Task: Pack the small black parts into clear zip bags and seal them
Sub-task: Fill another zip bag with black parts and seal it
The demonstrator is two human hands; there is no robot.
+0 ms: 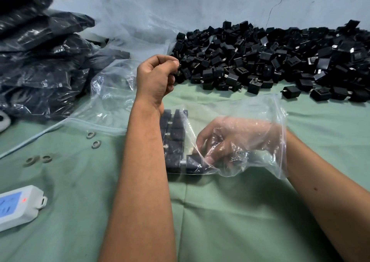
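Green cloth: covers the bench [230, 211], creased, and carries everything in view.
Clear zip bag [258, 119]: lies on the cloth at centre right, mouth toward the right, partly filled.
Packed parts [173, 141]: small black blocks lined up in rows at the bag's closed left end.
Right hand [236, 141]: inside the bag, seen through the plastic, fingers curled round a black part [193, 161] at the near end of the rows.
Left hand [155, 79]: raised above the cloth just beyond the bag, fingers curled in, thumb and forefinger pinched together; whether anything is between them cannot be told.
Loose parts [270, 61]: a wide heap of black blocks along the far right of the bench, against the wall.
Filled bags [38, 65]: stacked in a pile at far left.
Empty bags [112, 89]: crumpled clear plastic beside that pile.
White device [18, 205]: near left edge, blue screen, small red light.
Metal rings [93, 139]: a few lying on the cloth at left.
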